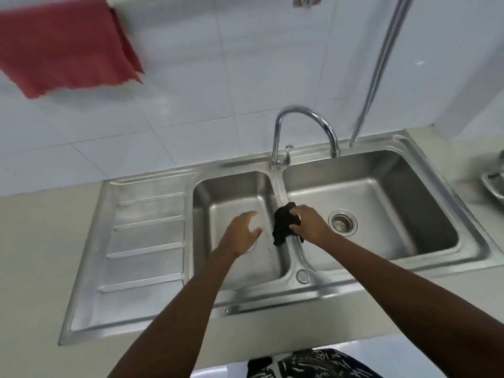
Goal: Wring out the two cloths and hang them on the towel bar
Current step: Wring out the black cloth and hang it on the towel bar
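Observation:
A black cloth (283, 225) is bunched over the divider between the two sink basins. My right hand (309, 223) is closed around its right side. My left hand (241, 233) hovers over the left basin, fingers spread, a short gap away from the cloth and holding nothing. A red cloth (62, 47) hangs draped at the upper left against the tiled wall; the towel bar it hangs from is mostly out of frame.
A steel double sink (409, 165) with a ribbed drainboard (147, 241) on its left sits in a beige counter. A curved tap (305, 118) rises behind the divider. A drain strainer (342, 222) lies in the right basin. A metal hose (381, 66) hangs at right.

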`<state>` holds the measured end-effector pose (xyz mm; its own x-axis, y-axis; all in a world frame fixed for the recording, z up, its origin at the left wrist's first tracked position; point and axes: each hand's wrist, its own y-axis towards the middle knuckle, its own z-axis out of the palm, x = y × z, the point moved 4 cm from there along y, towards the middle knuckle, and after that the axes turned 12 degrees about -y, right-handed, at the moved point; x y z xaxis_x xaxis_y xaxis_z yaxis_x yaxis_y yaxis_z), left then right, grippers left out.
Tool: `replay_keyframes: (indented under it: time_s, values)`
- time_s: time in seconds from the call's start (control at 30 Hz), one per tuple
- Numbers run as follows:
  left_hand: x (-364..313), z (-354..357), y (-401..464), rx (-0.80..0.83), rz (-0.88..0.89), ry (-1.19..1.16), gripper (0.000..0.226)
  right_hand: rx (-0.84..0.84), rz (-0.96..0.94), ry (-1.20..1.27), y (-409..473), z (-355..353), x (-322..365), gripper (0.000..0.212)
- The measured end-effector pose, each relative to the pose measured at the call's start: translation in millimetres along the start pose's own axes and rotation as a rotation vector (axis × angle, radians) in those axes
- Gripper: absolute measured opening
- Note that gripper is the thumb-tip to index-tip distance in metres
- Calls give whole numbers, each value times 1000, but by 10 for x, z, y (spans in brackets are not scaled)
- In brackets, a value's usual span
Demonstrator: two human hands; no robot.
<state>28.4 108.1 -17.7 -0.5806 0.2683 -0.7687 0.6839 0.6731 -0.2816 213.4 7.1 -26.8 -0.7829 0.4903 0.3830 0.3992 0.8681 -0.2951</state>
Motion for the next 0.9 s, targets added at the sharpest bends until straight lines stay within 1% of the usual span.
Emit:
replay_keyframes:
  time_s: [0.03, 0.1, 0.23, 0.27, 0.3, 0.37, 0.43, 0.5, 0.57, 0.63, 0.73, 0.83, 0.9]
  values:
    - [28, 125, -48, 22, -19, -11, 57, 43, 9, -1, 5, 127, -78, 44]
    - [104, 296, -112, 39, -52, -27, 56, 78, 8, 29, 36, 312, -162, 53]
    - [314, 376, -152, 27, -98, -34, 51, 60, -6, 29, 203, 412, -173, 66]
    - [345, 359, -163, 6, -103, -30, 51, 58, 2, 17, 258, 419, -182, 64]
    - [349, 332, -180, -20, -99, -27, 49, 54, 8, 4, 297, 413, -183, 58]
    - [300, 268, -226, -60, -67, -30, 41, 54, 3, -34, 337, 390, -167, 36]
    - [270, 236, -264, -91, -27, -41, 35, 59, -23, -79, 345, 371, -139, 23]
    - [257, 204, -322, -122, 1, -68, 35, 68, -63, -124, 340, 334, -121, 22]
    - [288, 181, -414, -141, 0, -110, 37, 47, -88, -107, 308, 244, -108, 24]
    - [371, 171, -552, -144, -44, -164, 37, -22, -112, -45, 247, 82, -58, 23]
    - [530, 179, -807, -127, -134, -303, 32, -120, -176, 47, 91, -273, 148, 14]
    - [562, 94, -921, -145, -185, -418, 32, -106, -216, 157, -81, -642, 424, 9]
    - [478, -32, -893, -142, -153, -483, 38, -98, -261, 194, -175, -808, 588, 13]
